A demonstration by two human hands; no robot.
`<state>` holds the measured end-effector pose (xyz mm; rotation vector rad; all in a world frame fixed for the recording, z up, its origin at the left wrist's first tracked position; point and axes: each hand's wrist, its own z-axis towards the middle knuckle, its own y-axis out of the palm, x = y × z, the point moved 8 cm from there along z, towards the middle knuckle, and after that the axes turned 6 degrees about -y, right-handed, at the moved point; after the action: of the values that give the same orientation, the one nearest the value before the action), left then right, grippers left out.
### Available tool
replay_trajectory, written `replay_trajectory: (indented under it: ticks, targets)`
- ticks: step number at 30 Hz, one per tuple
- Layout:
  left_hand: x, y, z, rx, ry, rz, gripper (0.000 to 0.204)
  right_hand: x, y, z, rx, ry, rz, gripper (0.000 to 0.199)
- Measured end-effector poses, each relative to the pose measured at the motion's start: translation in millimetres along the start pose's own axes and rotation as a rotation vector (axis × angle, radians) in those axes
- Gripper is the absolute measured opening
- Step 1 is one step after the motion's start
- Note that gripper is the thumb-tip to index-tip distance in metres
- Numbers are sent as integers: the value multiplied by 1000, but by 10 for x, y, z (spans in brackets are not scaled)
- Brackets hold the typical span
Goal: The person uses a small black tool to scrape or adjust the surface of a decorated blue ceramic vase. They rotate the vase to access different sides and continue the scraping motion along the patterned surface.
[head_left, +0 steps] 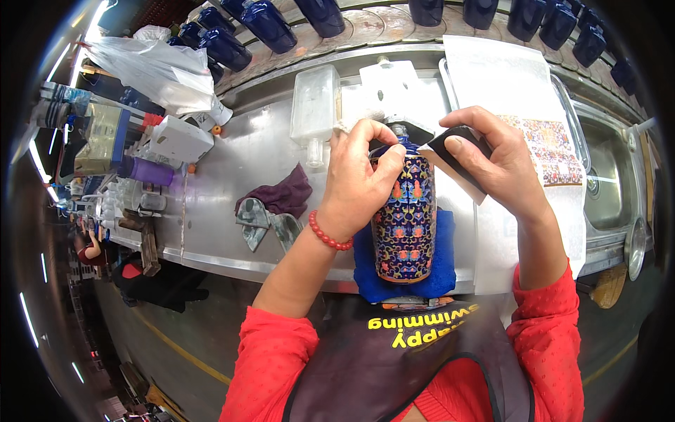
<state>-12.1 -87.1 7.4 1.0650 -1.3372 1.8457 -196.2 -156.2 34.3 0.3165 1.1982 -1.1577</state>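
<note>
A dark blue bottle (pixel 404 225) with a colourful floral pattern lies on a folded blue towel (pixel 444 243) at the counter's front edge, its neck pointing away from me. My left hand (pixel 362 179), with a red bead bracelet at the wrist, is closed at the bottle's shoulder, thumb and forefinger bent against it. In my right hand (pixel 496 155) is a flat black scraper (pixel 460 158) with a pale edge, gripped between thumb and fingers. The scraper's tip is close to the right of the bottle's shoulder; whether it touches I cannot tell.
Patterned sheets (pixel 552 151) lie on white paper (pixel 503 77) at the right, before a metal sink (pixel 605 172). A clear rectangular bottle (pixel 314 105) and a purple and grey cloth (pixel 278 200) lie on the steel counter (pixel 211 228). Blue bottles (pixel 267 24) line the far side.
</note>
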Motion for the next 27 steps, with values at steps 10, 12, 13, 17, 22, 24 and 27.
replay_trajectory:
  ticks: [10, 12, 13, 17, 22, 24, 27]
  targets:
    - [-29, -10, -16, 14, -38, -84, 16, -11, 45, 130, -102, 22, -45, 16]
    - [-5, -9, -8, 20, -25, -49, 16, -18, 43, 138, -95, 16, -4, 15]
    - [-17, 0, -2, 13, -47, -60, 16, -6, 45, 135, -94, 30, 5, 15]
    - [104, -7, 9, 49, 102, 86, 16, 37, 52, 114, -95, 72, 26, 14]
    - [3, 62, 49, -22, -5, 6, 15, 62, 38, 100, -97, 80, 40, 14]
    - [37, 53, 54, -11, 42, 34, 15, 71, 34, 96, -99, 80, 55, 14]
    - [68, 6, 73, 7, 90, 46, 14, 97, 25, 88, -89, 94, 61, 15]
